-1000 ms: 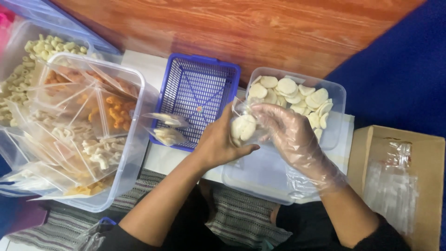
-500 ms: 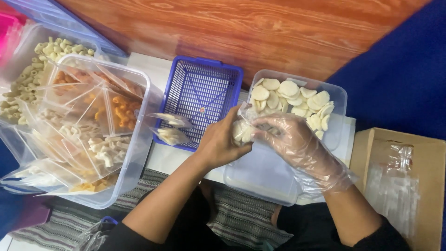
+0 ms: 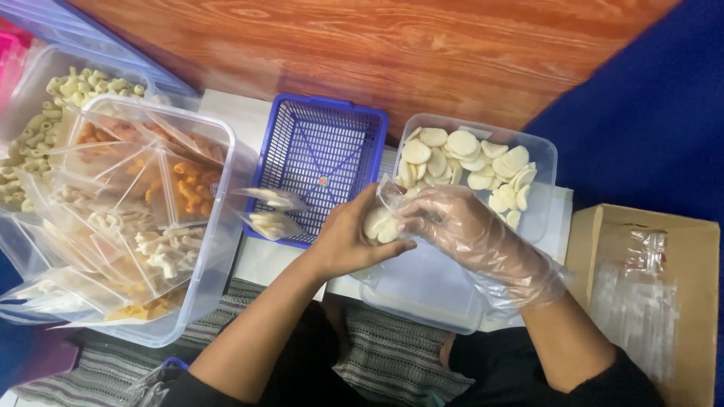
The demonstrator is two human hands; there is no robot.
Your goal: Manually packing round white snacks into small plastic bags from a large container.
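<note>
Clear bag [image 3: 381, 220] of white discs stays in left hand's [image 3: 348, 240] grip — gloved right hand [image 3: 460, 226] still pinches inside, unmoved.

Beyond the fingers [image 3: 392, 245], a reddish-brown wooden floor [image 3: 422, 53] with a clear grain filled the top of the view and caught soft, even light. To the right of the fingers lay a dark blue cloth [image 3: 648, 120]. Below them, toward the near edge, a grey striped mat [image 3: 392, 362] covered the ground. A low white surface [image 3: 260, 260] showed just left of the fingers.
</note>
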